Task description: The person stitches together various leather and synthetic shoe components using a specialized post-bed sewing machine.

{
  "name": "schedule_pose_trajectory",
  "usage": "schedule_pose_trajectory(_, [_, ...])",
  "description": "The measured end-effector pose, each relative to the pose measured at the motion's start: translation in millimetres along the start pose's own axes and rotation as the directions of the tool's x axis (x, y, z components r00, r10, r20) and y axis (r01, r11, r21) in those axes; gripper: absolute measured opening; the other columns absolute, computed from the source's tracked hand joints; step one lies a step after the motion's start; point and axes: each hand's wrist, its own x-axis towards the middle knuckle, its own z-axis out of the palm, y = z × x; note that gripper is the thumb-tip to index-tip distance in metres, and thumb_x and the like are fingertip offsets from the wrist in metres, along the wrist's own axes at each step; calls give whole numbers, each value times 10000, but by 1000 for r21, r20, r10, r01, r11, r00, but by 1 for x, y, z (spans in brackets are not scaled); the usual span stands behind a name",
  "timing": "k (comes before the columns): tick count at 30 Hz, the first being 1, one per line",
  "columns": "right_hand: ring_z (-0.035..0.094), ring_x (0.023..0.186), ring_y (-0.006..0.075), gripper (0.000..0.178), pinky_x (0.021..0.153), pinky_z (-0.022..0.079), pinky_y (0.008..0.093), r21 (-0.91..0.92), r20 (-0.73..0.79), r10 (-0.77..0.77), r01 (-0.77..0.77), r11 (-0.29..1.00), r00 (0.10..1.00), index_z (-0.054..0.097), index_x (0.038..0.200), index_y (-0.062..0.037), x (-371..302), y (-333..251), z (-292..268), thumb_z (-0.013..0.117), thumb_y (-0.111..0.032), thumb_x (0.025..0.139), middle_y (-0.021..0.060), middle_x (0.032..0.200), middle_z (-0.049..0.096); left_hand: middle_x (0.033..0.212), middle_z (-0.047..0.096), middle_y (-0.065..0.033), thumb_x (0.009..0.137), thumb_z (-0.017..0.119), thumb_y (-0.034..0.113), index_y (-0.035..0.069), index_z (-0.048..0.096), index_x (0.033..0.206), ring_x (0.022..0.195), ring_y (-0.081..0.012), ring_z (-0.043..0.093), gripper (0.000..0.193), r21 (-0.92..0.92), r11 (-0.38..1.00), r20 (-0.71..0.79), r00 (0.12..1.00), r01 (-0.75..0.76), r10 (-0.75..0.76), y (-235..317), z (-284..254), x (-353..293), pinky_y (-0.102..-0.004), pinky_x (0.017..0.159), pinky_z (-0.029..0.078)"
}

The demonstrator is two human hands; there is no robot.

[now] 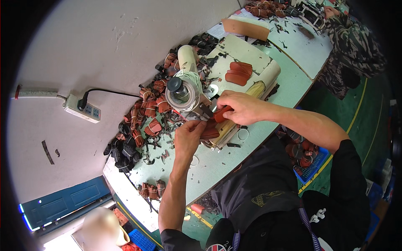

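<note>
At the front of a cream-coloured bench machine (247, 54), both hands work close together. My right hand (240, 108) pinches a reddish-brown leather piece (221, 115) between thumb and fingers, beside the machine's metal head (204, 109). My left hand (188, 136) is closed, its fingertips touching the near end of the reddish-brown pieces. More such leather pieces (210, 133) lie just below the fingertips, at the machine's near edge. A small stack of leather pieces (238, 74) rests on the machine's flat top. The fingers partly hide the contact with the machine.
Tied leather bundles (153, 127) and black bundles (125, 152) crowd the table's wall side, among dark scraps. A power strip (83, 109) hangs on the wall. A blue crate (314, 165) stands on the floor at right. Another person in camouflage clothing (351, 46) is at far right.
</note>
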Motion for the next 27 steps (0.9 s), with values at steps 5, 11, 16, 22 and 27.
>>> schedule_pose_trajectory(5, [593, 984, 342, 250, 844, 474, 399, 144, -44, 108, -100, 984, 993, 598, 1061, -2, -6, -5, -6, 650, -91, 834, 162, 1026, 621, 829, 722, -55, 878, 677, 171, 9, 708, 1068, 677, -92, 624, 252, -266, 964, 173, 982, -29, 78, -5, -11, -9, -233, 581, 476])
schedule_pose_trajectory(11, [607, 942, 338, 253, 839, 477, 400, 67, 97, 113, -120, 991, 989, 606, 1052, -5, -6, -3, -14, 668, -112, 832, 166, 990, 632, 828, 724, -62, 865, 685, 179, -1, 714, 1040, 685, -108, 634, 252, -50, 998, 10, 999, 37, -37, -5, -7, -7, -228, 593, 477])
schedule_pose_trajectory(16, [618, 916, 309, 250, 823, 482, 382, 37, -11, 37, -36, 999, 999, 605, 1062, -1, 1, 0, -1, 655, -95, 836, 154, 969, 637, 863, 723, -84, 863, 677, 171, -6, 706, 1064, 692, -109, 628, 270, -103, 989, 120, 986, -104, 116, -3, -1, 1, -241, 627, 494])
schedule_pose_trajectory(22, [623, 906, 266, 262, 822, 488, 357, 203, 74, 187, -198, 959, 980, 603, 1084, -2, -8, -7, -18, 655, -97, 845, 137, 961, 636, 850, 720, -84, 861, 679, 162, -17, 703, 1055, 687, -109, 635, 266, -96, 995, 107, 994, -28, 38, -6, -13, -8, -247, 619, 500])
schedule_pose_trajectory(27, [632, 911, 258, 270, 817, 492, 354, 145, 52, 93, -100, 984, 994, 600, 1087, -1, -6, -3, -8, 659, -98, 842, 140, 1003, 648, 845, 725, -82, 857, 684, 163, -16, 707, 1029, 676, -109, 638, 250, -64, 998, 26, 1000, -6, 8, 3, -5, -3, -245, 608, 500])
